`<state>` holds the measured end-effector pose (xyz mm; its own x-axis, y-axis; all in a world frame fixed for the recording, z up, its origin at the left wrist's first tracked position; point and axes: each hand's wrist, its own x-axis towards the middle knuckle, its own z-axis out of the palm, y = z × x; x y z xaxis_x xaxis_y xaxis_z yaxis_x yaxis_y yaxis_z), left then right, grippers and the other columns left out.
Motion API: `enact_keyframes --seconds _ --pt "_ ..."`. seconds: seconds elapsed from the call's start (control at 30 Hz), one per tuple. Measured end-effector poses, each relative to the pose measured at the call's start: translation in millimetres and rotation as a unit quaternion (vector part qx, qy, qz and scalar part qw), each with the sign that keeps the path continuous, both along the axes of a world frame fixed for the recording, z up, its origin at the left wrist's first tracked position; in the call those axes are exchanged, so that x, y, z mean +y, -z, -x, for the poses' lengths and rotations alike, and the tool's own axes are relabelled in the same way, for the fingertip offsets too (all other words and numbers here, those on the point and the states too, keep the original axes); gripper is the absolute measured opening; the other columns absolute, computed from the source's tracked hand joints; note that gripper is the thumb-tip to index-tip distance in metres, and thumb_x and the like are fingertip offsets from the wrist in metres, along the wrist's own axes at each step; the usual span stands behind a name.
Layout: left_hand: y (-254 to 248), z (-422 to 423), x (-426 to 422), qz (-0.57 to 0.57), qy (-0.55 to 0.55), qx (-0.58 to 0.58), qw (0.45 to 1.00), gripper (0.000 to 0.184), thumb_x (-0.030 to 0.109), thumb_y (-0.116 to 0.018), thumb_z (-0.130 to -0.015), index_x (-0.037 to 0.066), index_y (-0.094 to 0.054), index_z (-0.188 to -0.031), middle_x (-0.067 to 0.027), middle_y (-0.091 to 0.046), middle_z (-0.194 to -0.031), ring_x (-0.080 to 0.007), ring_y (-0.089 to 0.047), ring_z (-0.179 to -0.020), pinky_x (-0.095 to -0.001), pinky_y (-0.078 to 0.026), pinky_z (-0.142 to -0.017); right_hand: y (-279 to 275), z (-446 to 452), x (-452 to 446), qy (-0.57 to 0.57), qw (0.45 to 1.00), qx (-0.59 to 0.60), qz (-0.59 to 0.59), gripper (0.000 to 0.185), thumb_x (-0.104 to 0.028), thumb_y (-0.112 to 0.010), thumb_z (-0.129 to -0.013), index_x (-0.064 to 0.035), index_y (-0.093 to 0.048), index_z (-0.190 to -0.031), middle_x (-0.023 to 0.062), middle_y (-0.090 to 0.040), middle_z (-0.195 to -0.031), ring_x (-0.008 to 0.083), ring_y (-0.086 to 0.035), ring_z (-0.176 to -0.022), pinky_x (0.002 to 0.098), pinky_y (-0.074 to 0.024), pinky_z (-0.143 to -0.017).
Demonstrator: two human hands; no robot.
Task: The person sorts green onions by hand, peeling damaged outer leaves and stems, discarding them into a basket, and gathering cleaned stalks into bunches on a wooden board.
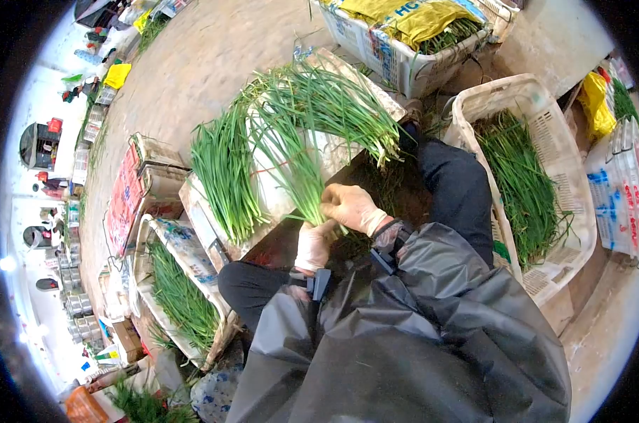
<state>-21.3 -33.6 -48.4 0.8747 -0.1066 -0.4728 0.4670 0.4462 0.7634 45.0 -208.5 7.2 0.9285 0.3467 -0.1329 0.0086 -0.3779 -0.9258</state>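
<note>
A bunch of chives [302,180] with a red tie around it lies over the low board [333,144], its pale stem ends toward me. My left hand [315,247], in a pale glove, is closed around those stem ends from below. At their right side, my gloved right hand [353,209] has its fingers bent and pinched against the same stems. One pile of chives [224,176] rests on the board's left part. Another pile [348,106] spreads across its far right part, stems pointing right. My fingertips are partly hidden among the stems.
A white crate [587,233] of loose greens stands at my right, another crate [224,331] at my left. Beyond the board, a crate [404,67] carries a yellow bag [411,21]. A box with a red cover [124,190] sits to the left.
</note>
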Motion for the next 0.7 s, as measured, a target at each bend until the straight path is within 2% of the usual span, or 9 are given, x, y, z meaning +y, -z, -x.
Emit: enact_keyframes --seconds 0.1,0.2,0.3,0.37,0.43,0.47,0.57,0.67,0.7 --pt "-28.4 3.3 -26.5 -0.082 -0.089 -0.023 0.992 0.013 0.001 -0.074 -0.086 0.003 -0.065 -0.095 -0.0021 -0.064 -0.073 -0.0128 -0.057 -0.057 -0.0253 -0.044 -0.054 -6.2 5.4 9.1 0.000 0.995 -0.032 0.095 0.034 -0.039 -0.070 -0.087 -0.0064 -0.071 -0.095 0.0175 -0.072 -0.086 0.0380 -0.070 -0.082 0.0452 -0.0550 -0.075" --pt "-25.8 4.7 -24.6 -0.074 -0.089 -0.011 0.993 0.015 0.000 -0.075 -0.085 0.004 -0.064 -0.094 -0.0015 -0.064 -0.075 -0.0121 -0.057 -0.058 -0.0253 -0.044 -0.055 5.2 7.2 13.3 0.009 0.991 -0.047 0.124 0.030 -0.035 -0.067 -0.087 -0.0054 -0.069 -0.083 0.0205 -0.071 -0.086 0.0413 -0.068 -0.084 0.0467 -0.0540 -0.074" --pt "-23.1 5.9 -23.7 -0.032 -0.084 0.012 0.996 0.016 0.002 -0.074 -0.087 0.005 -0.064 -0.099 -0.0013 -0.067 -0.082 -0.0116 -0.058 -0.062 -0.0250 -0.045 -0.058 26.3 2.4 11.5 0.023 0.996 -0.065 0.054 0.029 -0.033 -0.068 -0.086 -0.0040 -0.071 -0.085 0.0204 -0.070 -0.083 0.0377 -0.069 -0.080 0.0440 -0.0537 -0.073" --pt "-30.0 6.4 -23.8 0.016 -0.081 0.033 0.996 0.017 0.006 -0.073 -0.089 0.007 -0.065 -0.103 -0.0006 -0.068 -0.087 -0.0114 -0.058 -0.064 -0.0248 -0.045 -0.059 43.9 -1.2 8.2 0.029 0.991 0.079 -0.102 0.028 -0.026 -0.071 -0.088 0.0025 -0.071 -0.086 0.0098 -0.068 -0.072 0.0174 -0.062 -0.061 0.0340 -0.0496 -0.058" --pt "-36.3 6.1 -20.3 0.076 -0.077 0.059 0.992 0.017 0.011 -0.072 -0.092 0.008 -0.065 -0.108 0.0005 -0.068 -0.091 -0.0114 -0.058 -0.066 -0.0246 -0.046 -0.060 26.7 2.3 -0.4 0.042 0.970 0.203 -0.130 0.028 -0.024 -0.071 -0.091 0.0025 -0.070 -0.083 0.0052 -0.065 -0.069 0.0118 -0.057 -0.054 0.0300 -0.0452 -0.050" --pt "-37.4 6.1 -18.4 0.091 -0.093 0.094 0.987 0.019 0.020 -0.069 -0.096 0.010 -0.067 -0.112 0.0022 -0.068 -0.089 -0.0113 -0.059 -0.069 -0.0252 -0.047 -0.062 20.1 5.3 -4.9 0.021 0.969 0.205 -0.136 0.028 -0.024 -0.071 -0.091 0.0024 -0.070 -0.083 0.0050 -0.065 -0.068 0.0113 -0.056 -0.053 0.0292 -0.0445 -0.049" --pt "-23.9 0.9 -9.5 0.191 -0.061 0.086 0.976 0.022 0.025 -0.068 -0.098 0.011 -0.066 -0.114 0.0022 -0.067 -0.090 -0.0113 -0.059 -0.073 -0.0260 -0.048 -0.065 7.6 17.6 -14.3 -0.034 0.968 0.211 -0.132 0.030 -0.027 -0.073 -0.092 0.0017 -0.071 -0.083 0.0027 -0.062 -0.063 0.0095 -0.055 -0.052 0.0279 -0.0432 -0.049" --pt "-19.1 0.2 -17.2 0.116 -0.097 0.112 0.982 0.023 0.029 -0.071 -0.096 0.011 -0.067 -0.111 -0.0007 -0.066 -0.088 -0.0141 -0.059 -0.071 -0.0289 -0.049 -0.065 -2.0 35.0 -22.8 -0.115 0.968 0.189 -0.117 0.030 -0.030 -0.072 -0.093 -0.0018 -0.071 -0.082 -0.0008 -0.059 -0.061 0.0075 -0.052 -0.053 0.0282 -0.0429 -0.051" --pt "-16.1 -0.3 -19.4 0.087 -0.105 0.113 0.984 0.022 0.028 -0.071 -0.096 0.011 -0.067 -0.110 -0.0014 -0.066 -0.087 -0.0148 -0.059 -0.070 -0.0297 -0.050 -0.065 -1.5 37.5 -26.7 -0.161 0.976 0.122 -0.075 0.026 -0.026 -0.071 -0.091 -0.0016 -0.071 -0.083 0.0002 -0.059 -0.062 0.0083 -0.052 -0.053 0.0288 -0.0434 -0.051"
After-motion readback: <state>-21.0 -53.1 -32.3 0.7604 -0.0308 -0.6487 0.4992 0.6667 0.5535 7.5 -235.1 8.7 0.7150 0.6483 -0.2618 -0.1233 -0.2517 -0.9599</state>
